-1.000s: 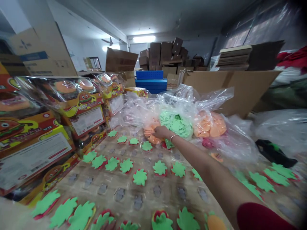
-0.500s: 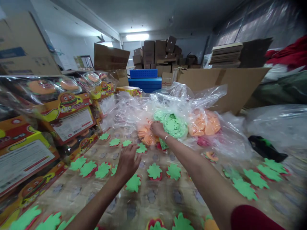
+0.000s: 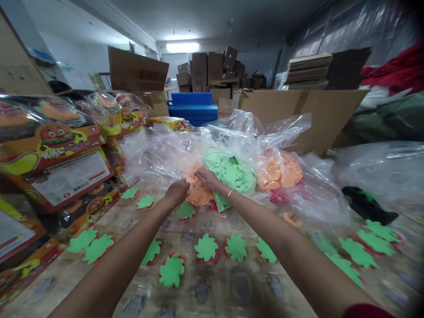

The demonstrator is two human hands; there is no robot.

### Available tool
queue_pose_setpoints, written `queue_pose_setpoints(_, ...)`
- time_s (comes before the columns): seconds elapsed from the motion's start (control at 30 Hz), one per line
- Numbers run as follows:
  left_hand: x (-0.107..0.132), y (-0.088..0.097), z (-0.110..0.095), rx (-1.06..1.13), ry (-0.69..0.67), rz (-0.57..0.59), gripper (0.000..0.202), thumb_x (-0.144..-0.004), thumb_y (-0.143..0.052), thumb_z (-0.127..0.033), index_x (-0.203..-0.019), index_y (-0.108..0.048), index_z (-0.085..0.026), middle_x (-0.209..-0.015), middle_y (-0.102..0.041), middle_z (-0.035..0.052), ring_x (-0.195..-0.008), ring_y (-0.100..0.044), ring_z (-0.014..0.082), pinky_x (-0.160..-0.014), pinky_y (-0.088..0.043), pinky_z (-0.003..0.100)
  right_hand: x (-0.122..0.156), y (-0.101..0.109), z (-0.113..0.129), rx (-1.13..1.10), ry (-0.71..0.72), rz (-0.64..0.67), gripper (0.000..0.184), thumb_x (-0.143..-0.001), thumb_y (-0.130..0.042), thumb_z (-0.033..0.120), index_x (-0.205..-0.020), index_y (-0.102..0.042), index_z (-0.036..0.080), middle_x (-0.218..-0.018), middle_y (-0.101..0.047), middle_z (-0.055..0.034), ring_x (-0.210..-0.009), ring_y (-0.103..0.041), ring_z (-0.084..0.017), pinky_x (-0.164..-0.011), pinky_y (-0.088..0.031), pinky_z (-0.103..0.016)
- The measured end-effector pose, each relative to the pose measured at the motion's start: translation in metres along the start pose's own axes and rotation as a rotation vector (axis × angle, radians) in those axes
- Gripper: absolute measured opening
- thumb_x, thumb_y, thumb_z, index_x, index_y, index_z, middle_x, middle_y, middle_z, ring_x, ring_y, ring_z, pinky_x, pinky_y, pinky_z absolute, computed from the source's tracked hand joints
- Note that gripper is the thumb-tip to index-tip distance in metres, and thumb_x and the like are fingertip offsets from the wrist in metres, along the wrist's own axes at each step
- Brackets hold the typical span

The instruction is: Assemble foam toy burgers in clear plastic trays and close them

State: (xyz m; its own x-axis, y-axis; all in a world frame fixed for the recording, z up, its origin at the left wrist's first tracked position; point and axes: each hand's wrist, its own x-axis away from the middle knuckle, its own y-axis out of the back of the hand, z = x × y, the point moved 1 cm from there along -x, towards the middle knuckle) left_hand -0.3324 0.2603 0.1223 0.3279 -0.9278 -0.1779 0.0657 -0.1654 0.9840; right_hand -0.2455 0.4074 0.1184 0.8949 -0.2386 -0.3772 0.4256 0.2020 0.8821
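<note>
My right hand (image 3: pixel 206 177), a bracelet on its wrist, has its fingers pinched at a pile of orange bun-like foam pieces (image 3: pixel 198 195) in clear plastic. Just left of that pile, my left hand (image 3: pixel 179 193) is closed, its fingertips turned toward the pile; what it grips is too small to make out. Beside my right hand lies a clear bag of green leaf-shaped foam pieces (image 3: pixel 233 174). Across the table, green leaf shapes sit on red pieces, such as the stack (image 3: pixel 206 248) in front of my hands, in a clear plastic moulded sheet (image 3: pixel 225 276).
Printed display boxes (image 3: pixel 69 159) of toy burgers stand along the left. Another bag of orange pieces (image 3: pixel 281 168) lies right of the green ones. A large carton (image 3: pixel 298 108) and a black object (image 3: pixel 367 205) are on the right. Blue crates (image 3: pixel 192 110) stand behind.
My left hand has moved forward from over the green leaves to the orange pile and closed. My right hand has shifted slightly left on that pile. The view has turned slightly.
</note>
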Motion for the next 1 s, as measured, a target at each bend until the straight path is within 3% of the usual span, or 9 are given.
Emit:
queue_pose_setpoints(0.17, 0.020, 0.012, -0.006, -0.084, 0.011, 0.018, 0.024, -0.076, -0.046, -0.005, -0.083, -0.065, -0.018, -0.087, -0.061, 0.0085, -0.077, -0.063, 0.0211, -0.066, -0.042, 0.029, -0.045, -0.016, -0.018, 0.091, -0.113, 0.043, 0.028, -0.090, -0.041, 0.005, -0.105, -0.064, 0.009, -0.103, -0.067, -0.0143, -0.098, -0.060, -0.019, -0.086, -0.044, -0.027)
queue_pose_setpoints(0.3, 0.032, 0.018, -0.002, -0.141, 0.040, 0.030, 0.023, -0.078, -0.044, -0.007, -0.083, -0.063, -0.018, -0.089, -0.062, 0.0078, -0.075, -0.063, 0.0207, -0.061, -0.040, 0.029, -0.059, -0.016, -0.040, 0.189, -0.178, 0.004, 0.034, -0.089, -0.036, 0.001, -0.115, -0.058, 0.002, -0.113, -0.062, -0.0236, -0.110, -0.055, -0.025, -0.093, -0.041, -0.033)
queue_pose_setpoints(0.43, 0.050, 0.017, 0.013, -0.157, 0.059, 0.047, 0.019, -0.078, -0.047, -0.009, -0.083, -0.063, -0.018, -0.086, -0.064, 0.0083, -0.079, -0.063, 0.0229, -0.064, -0.041, 0.030, -0.057, -0.004, -0.058, 0.272, -0.141, -0.045, 0.048, -0.089, -0.037, 0.006, -0.136, -0.039, -0.002, -0.144, -0.036, -0.0265, -0.134, -0.032, -0.029, -0.109, -0.026, -0.039)
queue_pose_setpoints(0.5, 0.062, 0.018, 0.021, -0.164, 0.064, 0.053, 0.014, -0.078, -0.049, -0.013, -0.081, -0.063, -0.017, -0.085, -0.064, 0.0101, -0.080, -0.063, 0.0252, -0.065, -0.041, 0.032, -0.054, 0.002, -0.061, 0.338, -0.104, -0.038, 0.056, -0.089, -0.043, 0.013, -0.141, -0.031, -0.004, -0.150, -0.024, -0.0275, -0.138, -0.024, -0.032, -0.111, -0.021, -0.042)
queue_pose_setpoints(0.6, 0.078, 0.024, 0.026, -0.204, 0.098, -0.016, 0.016, -0.081, -0.047, -0.014, -0.083, -0.062, -0.015, -0.086, -0.064, 0.0114, -0.080, -0.063, 0.0264, -0.067, -0.043, 0.034, -0.049, 0.004, -0.057, 0.414, -0.021, 0.052, 0.050, -0.089, -0.048, 0.025, -0.131, -0.045, -0.001, -0.139, -0.042, -0.0269, -0.128, -0.040, -0.033, -0.105, -0.029, -0.041)
queue_pose_setpoints(0.73, 0.078, 0.033, 0.011, -0.207, 0.055, -0.163, 0.022, -0.083, -0.042, -0.011, -0.091, -0.063, -0.015, -0.088, -0.063, 0.0112, -0.088, -0.061, 0.0265, -0.076, -0.045, 0.036, -0.043, -0.002, -0.048, 0.402, 0.084, 0.163, 0.037, -0.090, -0.049, 0.028, -0.122, -0.057, 0.011, -0.122, -0.059, -0.0168, -0.114, -0.053, -0.028, -0.098, -0.034, -0.038)
queue_pose_setpoints(0.83, 0.063, 0.035, -0.006, -0.147, -0.044, -0.249, 0.023, -0.084, -0.044, -0.013, -0.097, -0.063, -0.014, -0.098, -0.063, 0.0132, -0.095, -0.058, 0.0273, -0.085, -0.046, 0.038, -0.038, -0.002, -0.045, 0.385, 0.122, 0.210, 0.030, -0.089, -0.050, 0.027, -0.111, -0.064, 0.011, -0.110, -0.065, -0.0174, -0.105, -0.058, -0.028, -0.095, -0.034, -0.039)
queue_pose_setpoints(0.93, 0.039, 0.034, -0.020, -0.064, -0.158, -0.331, 0.032, -0.084, -0.044, -0.013, -0.113, -0.059, -0.011, -0.117, -0.060, 0.0166, -0.111, -0.054, 0.0274, -0.097, -0.042, 0.040, -0.028, 0.008, -0.046, 0.334, 0.173, 0.219, 0.025, -0.091, -0.047, 0.026, -0.094, -0.067, 0.011, -0.097, -0.068, -0.0148, -0.093, -0.061, -0.023, -0.087, -0.036, -0.034)
queue_pose_setpoints(1.0, 0.018, 0.033, -0.028, 0.002, -0.232, -0.335, 0.042, -0.083, -0.046, -0.015, -0.125, -0.051, -0.010, -0.131, -0.055, 0.0172, -0.123, -0.048, 0.0261, -0.105, -0.036, 0.040, -0.017, 0.017, -0.047, 0.284, 0.214, 0.199, 0.026, -0.094, -0.044, 0.026, -0.092, -0.066, 0.013, -0.094, -0.069, -0.0107, -0.088, -0.060, -0.019, -0.083, -0.037, -0.029)
